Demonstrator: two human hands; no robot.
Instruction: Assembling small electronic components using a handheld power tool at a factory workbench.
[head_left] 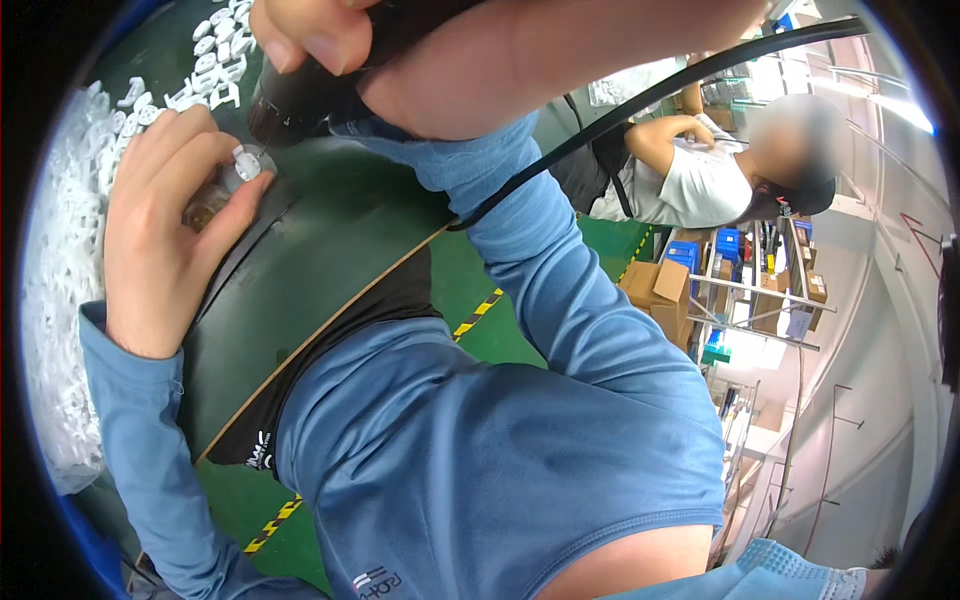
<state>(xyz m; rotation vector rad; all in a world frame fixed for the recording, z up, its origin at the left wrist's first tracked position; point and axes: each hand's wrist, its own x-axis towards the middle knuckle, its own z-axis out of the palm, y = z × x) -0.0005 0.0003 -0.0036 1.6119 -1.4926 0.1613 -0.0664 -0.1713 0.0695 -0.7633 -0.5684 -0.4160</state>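
The right hand [450, 85] grips a black cylindrical tool [300, 100] slanting toward the round white plastic piece [246, 164] the left hand [160, 215] pinches.

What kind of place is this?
It looks like a workshop or factory: many small white parts lie on the table, metal shelves hold boxes, and yellow-and-black tape marks the green floor.

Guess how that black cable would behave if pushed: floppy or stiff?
Probably springy rather than limp: the black cable sweeps in a smooth arc without visible kinks. It might feel fairly weighty, since it looks thick.
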